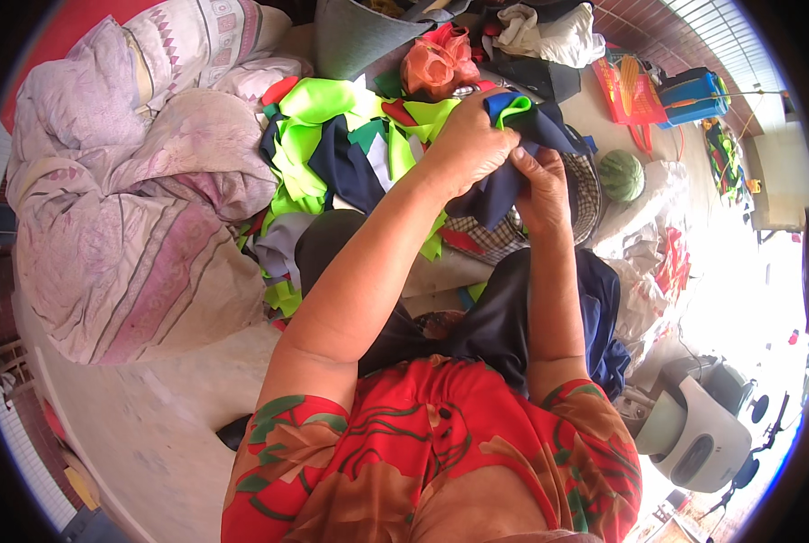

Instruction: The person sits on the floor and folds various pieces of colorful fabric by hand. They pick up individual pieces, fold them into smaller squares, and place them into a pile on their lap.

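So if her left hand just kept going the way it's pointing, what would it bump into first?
Probably the orange plastic bag, past the navy and neon-green cloth that the left hand already grips along with the right hand. Depth is hard to judge here.

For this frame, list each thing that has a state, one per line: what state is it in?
Left hand: closed on the navy cloth.
Right hand: pinching the same cloth from below.
Navy cloth: bunched, held up between both hands.
Neon green fabric pile: loose, jumbled with navy pieces.
Quilt: crumpled in a heap.
Orange plastic bag: scrunched, lying on the pile.
Watermelon: whole, uncut.
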{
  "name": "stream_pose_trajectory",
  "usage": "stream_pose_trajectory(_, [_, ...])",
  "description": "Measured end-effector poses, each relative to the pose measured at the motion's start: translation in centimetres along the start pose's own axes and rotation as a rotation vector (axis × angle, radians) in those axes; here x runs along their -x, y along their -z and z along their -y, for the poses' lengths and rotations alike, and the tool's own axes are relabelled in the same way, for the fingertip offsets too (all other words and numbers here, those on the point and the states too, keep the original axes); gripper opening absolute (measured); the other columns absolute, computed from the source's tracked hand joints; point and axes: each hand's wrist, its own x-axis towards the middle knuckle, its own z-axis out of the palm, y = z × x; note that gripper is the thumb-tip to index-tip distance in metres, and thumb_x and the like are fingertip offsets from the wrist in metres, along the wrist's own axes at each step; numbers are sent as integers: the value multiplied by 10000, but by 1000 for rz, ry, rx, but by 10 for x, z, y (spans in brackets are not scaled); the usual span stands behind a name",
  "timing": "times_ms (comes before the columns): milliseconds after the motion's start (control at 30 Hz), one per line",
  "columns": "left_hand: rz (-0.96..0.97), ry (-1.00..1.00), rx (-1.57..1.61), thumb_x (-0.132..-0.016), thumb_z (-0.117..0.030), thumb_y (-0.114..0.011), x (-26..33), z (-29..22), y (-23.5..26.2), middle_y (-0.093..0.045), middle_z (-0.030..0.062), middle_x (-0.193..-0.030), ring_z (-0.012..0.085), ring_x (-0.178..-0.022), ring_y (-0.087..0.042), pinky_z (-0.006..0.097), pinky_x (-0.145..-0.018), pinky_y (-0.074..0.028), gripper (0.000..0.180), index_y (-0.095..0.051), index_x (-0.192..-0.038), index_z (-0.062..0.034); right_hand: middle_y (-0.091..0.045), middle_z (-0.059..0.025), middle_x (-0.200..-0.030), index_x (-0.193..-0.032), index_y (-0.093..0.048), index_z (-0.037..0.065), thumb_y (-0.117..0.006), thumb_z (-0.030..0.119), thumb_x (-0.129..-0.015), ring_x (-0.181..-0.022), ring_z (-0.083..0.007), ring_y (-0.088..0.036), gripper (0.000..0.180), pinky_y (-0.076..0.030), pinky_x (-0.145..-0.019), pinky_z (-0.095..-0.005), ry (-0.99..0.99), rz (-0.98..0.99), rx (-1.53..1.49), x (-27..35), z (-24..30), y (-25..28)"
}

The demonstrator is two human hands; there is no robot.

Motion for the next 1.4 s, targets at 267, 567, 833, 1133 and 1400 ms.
stream_pose_trajectory(267, [71, -164, -562, -729, -182, -701, 9, 9, -12, -512, 216, -1171, 329, -1104, -496, 374, -952, -379, 517, -492, -1158, 16, -601, -113, -1115, -1124, -576, -9, -593, -2, -778, -1043, -234, -572, 346, -451, -918, -364, 321, -286, 639, 1, 13, 77])
stream_pose_trajectory(567, [205, -152, -665, -736, -205, -673, 19, 17, -32, -596, 215, -937, 349, -894, -586, 409, -804, -455, 327, -598, -958, 24, -538, -236, -1202, -1219, -503, -24, -693, 199, -725, -1111, -328, -528, 575, -429, -901, -403, 45, -474, 1543, -49, 15, 198])
stream_pose_trajectory(833, [-54, -193, -851, -709, -210, -669, 15, 28, -44, -634, 181, -825, 348, -794, -623, 429, -731, -491, 256, -638, -895, -37, -619, -158, -1070, -1227, -521, 56, -663, 295, -801, -969, -226, -599, 508, -459, -861, -346, -24, 135, 1245, -55, -102, 61])
stream_pose_trajectory(1133, [-87, -126, -545, -731, -157, -617, 16, 2, -29, -634, 163, -777, 321, -729, -635, 422, -660, -499, 136, -636, -786, -35, -594, -175, -928, -1142, -553, 5, -744, 400, -685, -848, -298, -592, 634, -475, -770, -378, -17, 306, 1275, -67, -269, -29])
stream_pose_trajectory(1400, [-128, -174, -531, -737, -143, -601, 15, 0, -23, -626, 160, -782, 313, -700, -647, 411, -628, -502, 119, -612, -763, -27, -564, -144, -795, -927, -534, 10, -660, 233, -820, -713, -221, -522, 278, -445, -676, -347, 104, 259, 938, -58, -256, -39])
